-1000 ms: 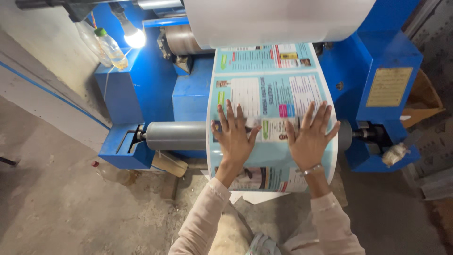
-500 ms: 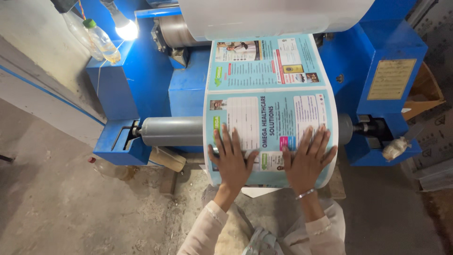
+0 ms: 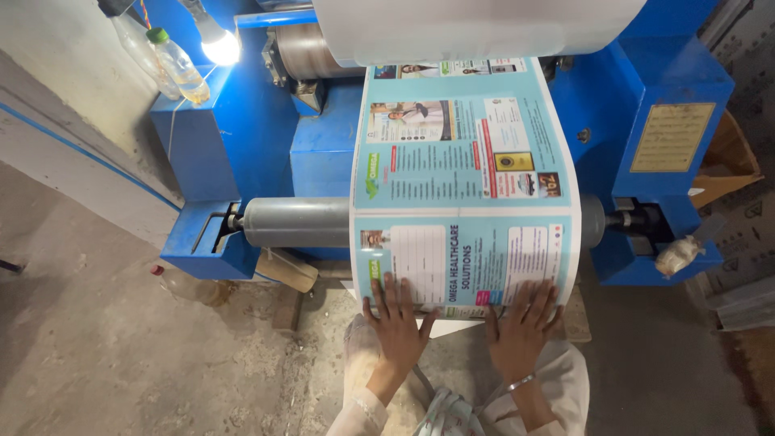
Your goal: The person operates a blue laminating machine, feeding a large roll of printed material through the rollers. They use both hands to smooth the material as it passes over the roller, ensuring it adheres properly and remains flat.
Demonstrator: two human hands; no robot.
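1. My left hand (image 3: 397,323) lies flat with fingers spread on the lower edge of the printed sheet (image 3: 464,186); it grips nothing, only presses. Compared with half a second ago, it sits lower on the sheet, which has travelled down with it.
2. My right hand (image 3: 521,327) does the same near the sheet's lower right corner, fingers fanned and palm down, a thin bracelet at the wrist. It too has come down with the print.
3. The printed sheet, pale blue with panels of text and pictures, wraps over the grey roller (image 3: 295,222) and hangs toward me; more printed panels show above the roller than before.
4. The roller runs across the blue machine (image 3: 242,129), its bare left end sticking out past the sheet's left edge.
5. Above, the sheet feeds from a big white roll (image 3: 476,28) at the machine's top edge.
6. At the far left top corner stand a lit bulb (image 3: 218,44) and a plastic bottle (image 3: 178,64).
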